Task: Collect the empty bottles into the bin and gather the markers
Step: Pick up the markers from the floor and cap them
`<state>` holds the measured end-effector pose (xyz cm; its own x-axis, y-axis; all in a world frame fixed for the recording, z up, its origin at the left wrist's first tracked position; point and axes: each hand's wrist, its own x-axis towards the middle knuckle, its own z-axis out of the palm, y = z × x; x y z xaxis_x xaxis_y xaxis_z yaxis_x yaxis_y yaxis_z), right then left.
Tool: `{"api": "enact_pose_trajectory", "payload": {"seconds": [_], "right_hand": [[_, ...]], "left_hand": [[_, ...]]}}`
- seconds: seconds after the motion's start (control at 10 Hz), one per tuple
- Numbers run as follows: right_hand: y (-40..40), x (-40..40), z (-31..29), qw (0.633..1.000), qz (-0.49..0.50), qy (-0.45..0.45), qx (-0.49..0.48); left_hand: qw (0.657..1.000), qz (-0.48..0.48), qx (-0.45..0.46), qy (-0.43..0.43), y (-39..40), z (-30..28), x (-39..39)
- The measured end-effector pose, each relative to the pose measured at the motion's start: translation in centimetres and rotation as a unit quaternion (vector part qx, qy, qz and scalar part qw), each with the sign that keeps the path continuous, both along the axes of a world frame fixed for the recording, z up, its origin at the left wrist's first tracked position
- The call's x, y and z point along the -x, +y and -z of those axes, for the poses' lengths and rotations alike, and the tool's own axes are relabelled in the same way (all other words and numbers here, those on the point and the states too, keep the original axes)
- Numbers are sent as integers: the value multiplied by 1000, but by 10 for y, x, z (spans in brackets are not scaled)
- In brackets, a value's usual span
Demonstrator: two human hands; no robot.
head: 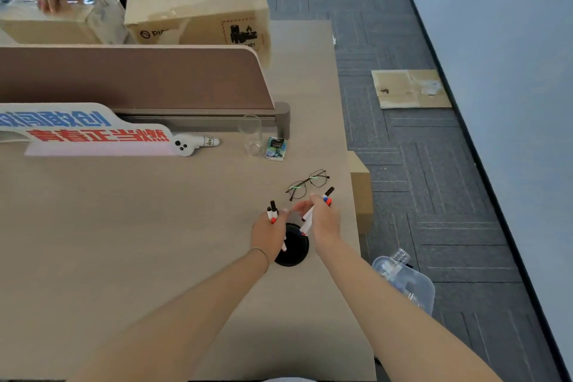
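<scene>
Directly below both hands sits a round black cup on the tabletop, its dark mouth showing between the wrists; a white marker shaft dips into it under the left hand. The left hand has its grip curled round a bunch of markers, slim white barrels with black caps and red bands, their long axes running up and away from the cup, caps pointing away from the person. The right hand pinches more markers in its grip: one slants from the cup's rim up to the right, its black cap jutting past the knuckles, with blue and red bands showing. Their exact number is hard to tell.

Just beyond the right hand lie thin wire-framed glasses, lenses facing the person. Farther beyond stand a clear tumbler and a small printed box.

Down on the carpet, to the right of the right forearm, a translucent plastic bin holds clear bottles, one neck poking above its rim.
</scene>
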<state>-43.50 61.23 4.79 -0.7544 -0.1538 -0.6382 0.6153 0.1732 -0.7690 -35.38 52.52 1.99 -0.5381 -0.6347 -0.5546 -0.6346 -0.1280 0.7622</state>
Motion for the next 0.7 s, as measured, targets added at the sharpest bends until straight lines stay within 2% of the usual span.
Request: {"api": "enact_pose_trajectory", "payload": {"seconds": [0.2,0.5,0.7], "right_hand": [[-5,6,12,1000,-13,-19,0],[-6,-13,21,998,-36,-47,-15],[2,-24,35,992,-122,6,-22]], "left_hand": [[999,37,8,21,-2,0,-2],[1000,14,1,14,-20,-1,-6],[999,32,14,5,-27,3,-11]]}}
